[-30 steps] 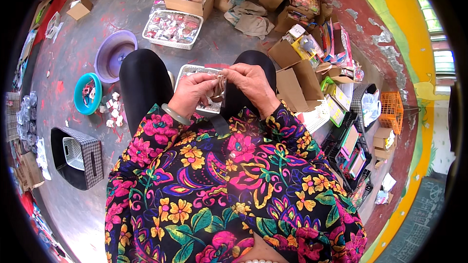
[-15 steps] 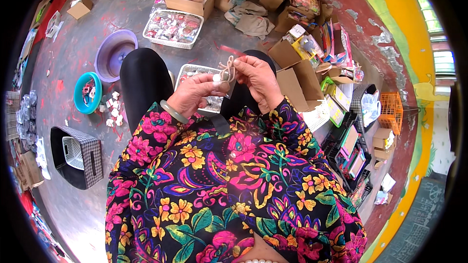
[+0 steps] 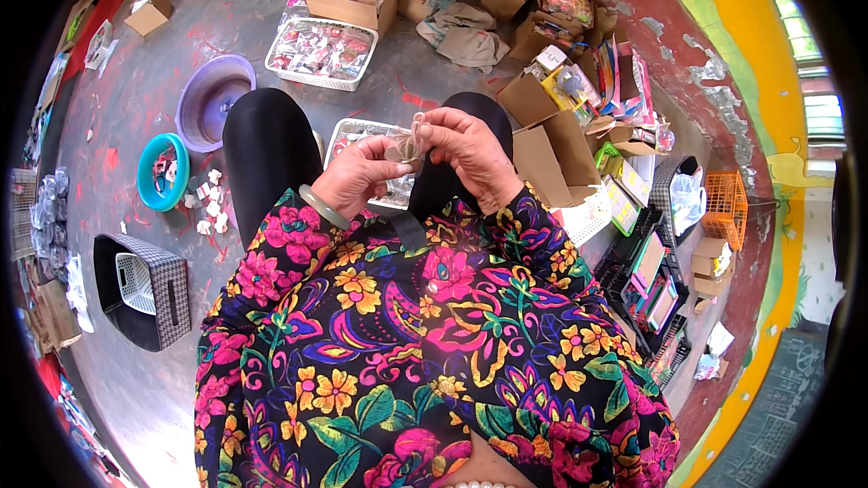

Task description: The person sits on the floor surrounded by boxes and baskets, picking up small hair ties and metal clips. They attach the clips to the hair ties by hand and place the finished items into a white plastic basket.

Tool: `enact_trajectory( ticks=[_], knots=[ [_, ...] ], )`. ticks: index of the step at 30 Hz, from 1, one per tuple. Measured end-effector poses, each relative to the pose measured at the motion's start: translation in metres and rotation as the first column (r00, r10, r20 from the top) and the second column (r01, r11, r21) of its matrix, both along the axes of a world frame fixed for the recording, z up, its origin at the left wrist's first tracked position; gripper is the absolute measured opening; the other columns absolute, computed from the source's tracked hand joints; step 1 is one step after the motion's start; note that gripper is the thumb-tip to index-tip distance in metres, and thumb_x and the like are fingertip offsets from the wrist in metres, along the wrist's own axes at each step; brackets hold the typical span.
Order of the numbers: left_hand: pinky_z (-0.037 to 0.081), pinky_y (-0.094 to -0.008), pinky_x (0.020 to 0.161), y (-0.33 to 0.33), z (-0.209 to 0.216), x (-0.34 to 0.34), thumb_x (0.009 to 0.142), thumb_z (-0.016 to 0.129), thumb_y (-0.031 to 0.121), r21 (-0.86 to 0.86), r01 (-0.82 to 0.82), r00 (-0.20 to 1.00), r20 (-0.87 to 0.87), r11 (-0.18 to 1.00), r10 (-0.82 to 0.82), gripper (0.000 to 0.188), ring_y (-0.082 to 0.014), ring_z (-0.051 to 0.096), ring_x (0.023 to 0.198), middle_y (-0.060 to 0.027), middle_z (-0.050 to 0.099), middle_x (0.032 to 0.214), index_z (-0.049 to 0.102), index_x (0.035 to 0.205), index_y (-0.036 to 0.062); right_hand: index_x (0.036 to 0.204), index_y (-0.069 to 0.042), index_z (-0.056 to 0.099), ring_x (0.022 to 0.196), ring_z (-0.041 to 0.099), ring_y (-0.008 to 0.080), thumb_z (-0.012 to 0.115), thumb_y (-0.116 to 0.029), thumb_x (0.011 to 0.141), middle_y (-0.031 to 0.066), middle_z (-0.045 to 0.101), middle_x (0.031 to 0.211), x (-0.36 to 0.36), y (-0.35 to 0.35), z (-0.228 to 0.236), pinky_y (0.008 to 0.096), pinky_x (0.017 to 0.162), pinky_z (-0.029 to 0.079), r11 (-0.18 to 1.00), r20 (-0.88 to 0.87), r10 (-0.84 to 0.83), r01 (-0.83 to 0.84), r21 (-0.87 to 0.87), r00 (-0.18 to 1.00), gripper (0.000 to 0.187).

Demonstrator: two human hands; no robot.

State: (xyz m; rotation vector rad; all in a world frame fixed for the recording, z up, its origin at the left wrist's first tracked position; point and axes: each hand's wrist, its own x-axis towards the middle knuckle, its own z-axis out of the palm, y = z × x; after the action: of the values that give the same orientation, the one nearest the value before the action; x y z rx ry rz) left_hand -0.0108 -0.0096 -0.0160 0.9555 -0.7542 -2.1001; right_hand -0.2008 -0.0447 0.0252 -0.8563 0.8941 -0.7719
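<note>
In front of my knees, my left hand (image 3: pixel 360 172) pinches the lower part of a looped beige cord (image 3: pixel 417 134) between thumb and fingers. My right hand (image 3: pixel 475 155) grips the upper loops with its fingertips, close beside the left. Fingers hide part of the cord, and its finer detail is too small to make out. Under the hands, between my legs, stands a white basket (image 3: pixel 342 129) with clear packets in it; my hands cover part of it. A red strip (image 3: pixel 417 99) lies on the floor beyond my right hand.
Ahead sits another white basket (image 3: pixel 360 81) of packets, beside a cardboard box (image 3: pixel 363 14). To the left are a purple tub (image 3: pixel 188 108), a teal basin (image 3: pixel 145 185) and white pieces (image 3: pixel 215 209). Open cartons (image 3: pixel 548 163) and black crates (image 3: pixel 624 312) line the right side.
My right hand has shifted slightly left and closer to my left hand, and the cord loops have bunched together. A blurred red streak above the right hand is gone; a red strip shows on the floor.
</note>
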Motion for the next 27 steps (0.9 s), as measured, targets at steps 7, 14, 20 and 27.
enact_trajectory(
  ticks=[7, 14, 20, 27],
  knots=[
    [0.039, -0.0120, 0.048, 0.000, 0.009, 0.000, 0.081, 0.060, 0.009, -0.032, 0.061, 0.996, 0.074, 0.998, -0.058, 0.030, -0.0031, 0.056, 0.067, -0.0015, 0.063, 0.090, 0.055, 0.110, 0.0034, 0.088, -0.003, 0.062, 0.063, 0.049, 0.0042, 0.062, -0.012, 0.081, -0.0012, 0.060, 0.078, -0.002, 0.002, -0.006, 0.0173, 0.056, 0.038, 0.997, -0.084, -0.008, 0.002, -0.075, 0.996, 0.012],
    [0.045, -0.0164, 0.053, 0.002, 0.013, -0.002, 0.085, 0.058, 0.014, 0.027, 0.013, 0.998, -0.054, 1.000, -0.011, 0.025, -0.0060, 0.059, 0.078, -0.0023, 0.062, 0.092, 0.057, 0.108, 0.0036, 0.090, -0.001, 0.062, 0.066, 0.050, 0.0040, 0.061, -0.011, 0.081, -0.0012, 0.060, 0.079, -0.004, 0.002, -0.007, 0.0175, 0.058, 0.038, 0.994, -0.116, -0.003, -0.011, -0.113, 0.993, 0.014],
    [0.044, -0.0177, 0.054, 0.003, 0.008, -0.001, 0.085, 0.058, 0.017, -0.056, -0.055, 0.998, 0.005, 0.997, 0.056, 0.022, -0.0070, 0.058, 0.073, -0.0037, 0.063, 0.089, 0.059, 0.101, 0.0024, 0.096, 0.000, 0.061, 0.070, 0.051, 0.0039, 0.063, -0.012, 0.080, -0.0006, 0.061, 0.084, 0.001, 0.007, 0.008, 0.0193, 0.061, 0.040, 0.989, -0.127, 0.041, -0.059, -0.139, 0.991, 0.020],
    [0.043, -0.0185, 0.054, 0.003, -0.002, -0.002, 0.084, 0.059, 0.015, -0.261, 0.041, 0.984, 0.179, 0.964, 0.006, 0.019, -0.0071, 0.056, 0.069, -0.0041, 0.064, 0.084, 0.062, 0.094, 0.0002, 0.095, 0.001, 0.060, 0.073, 0.053, 0.0058, 0.065, -0.010, 0.078, 0.0006, 0.060, 0.084, 0.000, 0.006, 0.004, 0.0202, 0.066, 0.042, 0.994, -0.089, 0.004, -0.014, -0.112, 0.996, 0.021]
  ],
)
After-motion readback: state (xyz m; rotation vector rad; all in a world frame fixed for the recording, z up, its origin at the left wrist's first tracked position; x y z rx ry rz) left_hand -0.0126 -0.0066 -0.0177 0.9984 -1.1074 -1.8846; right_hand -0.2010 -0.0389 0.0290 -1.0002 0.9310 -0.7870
